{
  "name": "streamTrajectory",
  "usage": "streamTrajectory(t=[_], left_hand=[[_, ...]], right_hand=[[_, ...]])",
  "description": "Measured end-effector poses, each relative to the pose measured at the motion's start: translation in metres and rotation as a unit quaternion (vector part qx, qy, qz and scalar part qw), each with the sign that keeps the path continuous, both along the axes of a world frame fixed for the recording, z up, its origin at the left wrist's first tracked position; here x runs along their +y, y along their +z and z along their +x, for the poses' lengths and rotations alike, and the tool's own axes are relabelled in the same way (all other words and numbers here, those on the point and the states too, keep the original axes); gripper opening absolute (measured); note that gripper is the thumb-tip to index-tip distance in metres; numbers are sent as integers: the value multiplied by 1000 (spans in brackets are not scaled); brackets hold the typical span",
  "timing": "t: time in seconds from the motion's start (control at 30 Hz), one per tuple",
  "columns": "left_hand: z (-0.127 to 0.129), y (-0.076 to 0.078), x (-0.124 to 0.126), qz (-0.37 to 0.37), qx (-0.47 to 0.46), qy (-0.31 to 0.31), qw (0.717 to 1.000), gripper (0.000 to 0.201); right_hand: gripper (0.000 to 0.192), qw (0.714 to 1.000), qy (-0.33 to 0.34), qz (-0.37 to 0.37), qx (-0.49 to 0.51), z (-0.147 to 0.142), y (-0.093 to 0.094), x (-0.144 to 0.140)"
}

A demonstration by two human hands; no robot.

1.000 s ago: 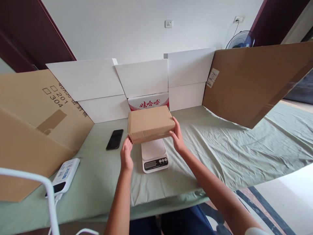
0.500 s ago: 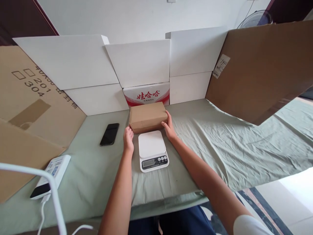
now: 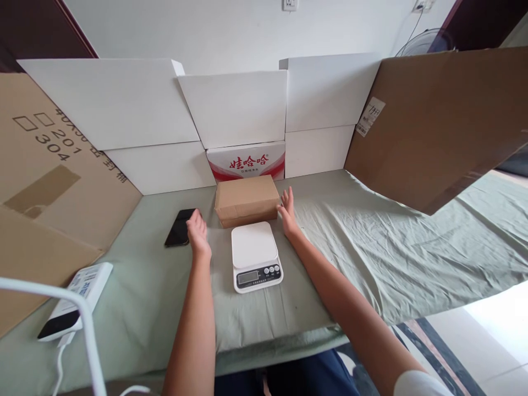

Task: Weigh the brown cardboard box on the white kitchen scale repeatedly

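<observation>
I am holding both hands free of the box [image 3: 246, 200], which is sitting on the bench [image 3: 355, 242] just behind the scale [image 3: 256, 256]. My left hand [image 3: 197, 235] is hovering slack, fingers loose, near the phone [image 3: 179, 235]; my right hand [image 3: 287, 212] is spread flat just beside the box's right end. A careless left sweep could be knocking the phone.

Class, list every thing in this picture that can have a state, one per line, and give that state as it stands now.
Brown box: closed, lying flat on the cloth behind the scale.
Scale: platform bare; display too small to read.
Phone: screen dark, lying flat.
Left hand: open, holding nothing, beside the phone.
Right hand: open, beside the box's right end.
Power bank: cable plugged in.
</observation>
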State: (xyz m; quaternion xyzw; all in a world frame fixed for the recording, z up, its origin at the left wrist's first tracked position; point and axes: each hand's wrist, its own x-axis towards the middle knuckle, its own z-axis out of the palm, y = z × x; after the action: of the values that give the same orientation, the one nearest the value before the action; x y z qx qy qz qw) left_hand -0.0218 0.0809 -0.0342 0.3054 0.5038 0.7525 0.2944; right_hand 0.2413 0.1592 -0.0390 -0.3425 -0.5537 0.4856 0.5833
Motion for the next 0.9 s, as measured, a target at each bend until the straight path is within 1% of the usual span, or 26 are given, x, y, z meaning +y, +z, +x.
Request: streamTrajectory(t=[0.07,0.13,0.27,0.33,0.43,0.53,0.67,0.77,0.9], left_hand=[[-6,2,-1,-2,-10,9,1000,90],[-7,2,-1,-12,-8,-2,1000,88],[3,-3,2,-45,-1,-30,999,88],[10,-6,3,-57,0,-46,997,89],[18,-8,4,-60,8,-67,996,89],[21,-8,3,-56,19,-75,995,90],[23,-9,2,-68,16,-81,994,90],[23,-10,2,-70,7,-77,995,87],[24,-11,3,-67,0,-71,995,89]], right_hand=[[97,999,-21,-21,13,5,-4,6],[96,999,-25,-29,13,7,-8,11],[89,1000,-10,-25,-15,5,-11,11],[86,999,1,-23,-27,2,-8,8],[86,999,23,-3,-46,-1,-1,1],[87,997,28,15,-69,-3,5,-5],[87,996,34,15,-81,-4,7,-8],[93,996,48,14,-71,-5,8,-9],[101,996,62,3,-66,-5,13,-11]])
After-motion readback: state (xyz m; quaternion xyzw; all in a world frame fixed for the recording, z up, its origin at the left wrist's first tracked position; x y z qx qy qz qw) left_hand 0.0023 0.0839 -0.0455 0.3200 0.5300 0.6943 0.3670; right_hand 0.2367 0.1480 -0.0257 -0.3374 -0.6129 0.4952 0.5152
